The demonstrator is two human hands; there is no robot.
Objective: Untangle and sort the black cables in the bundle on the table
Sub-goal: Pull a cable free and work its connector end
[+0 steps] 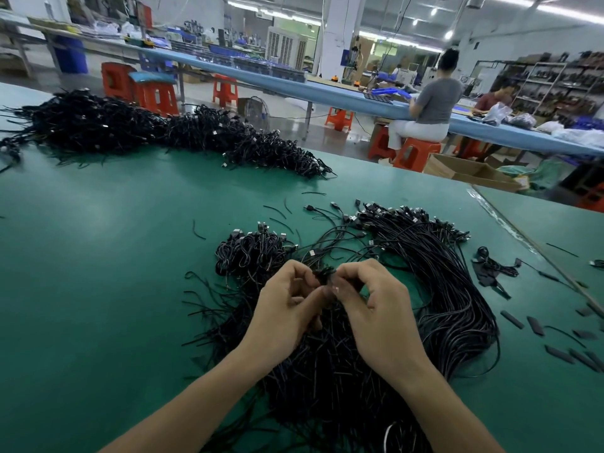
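A: Where do the hands sit?
B: Over the near part of the green table point(98, 273); the left hand point(287, 299) and the right hand point(369, 299) meet almost fingertip to fingertip, fingers curled, and both pinch a small knot of cable point(323, 275) between them

A: And the bundle?
B: The bundle point(327, 371) lies directly beneath the wrists and forearms, a dense black mass on the table; from it a sweep of straighter cables point(457, 289) arcs away to the right, its plug ends gathered at the far side; just left of the hands lies a coiled cluster point(251, 253), touching the bundle

A: Whether the knot is one cable or several?
B: It cannot be told; the fingers cover most of it

A: Anything else on the table?
B: Loose ties point(274, 211) lie scattered beyond the cluster; short flat black strips point(536, 325) lie to the right, apart from the cables; a long far pile point(130, 125) of black cables runs along the far edge, well apart from the hands

A: Beyond the table?
B: Orange stools point(153, 96), a long blue bench point(294, 83), a seated person in a grey top point(436, 99) facing away, and an open cardboard box point(470, 173) on the floor
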